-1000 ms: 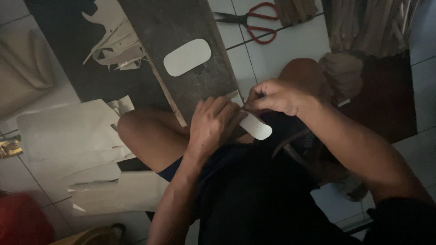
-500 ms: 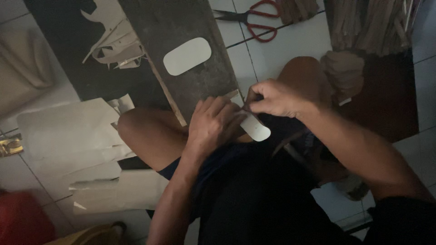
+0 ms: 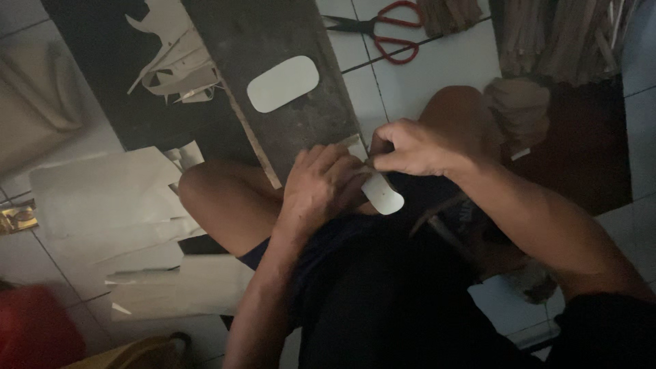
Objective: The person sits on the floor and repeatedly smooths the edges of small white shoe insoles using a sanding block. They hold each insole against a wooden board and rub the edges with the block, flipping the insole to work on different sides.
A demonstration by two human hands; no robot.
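Both the left hand (image 3: 321,188) and right hand (image 3: 410,147) pinched a white oval cutout (image 3: 384,195) over the lap; another oval (image 3: 282,83) lay on the dark board (image 3: 273,34), red scissors (image 3: 383,27) beyond.

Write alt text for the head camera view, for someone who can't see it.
A seated person's left hand and right hand hold a white rounded cutout over their lap. A similar cutout lies on a dark board, red-handled scissors beyond.

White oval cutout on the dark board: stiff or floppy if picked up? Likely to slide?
The white oval cutout looks thin and flat like the paper scraps nearby, so probably light and bendy. Lying flat on the dark board, it should slide, not roll.
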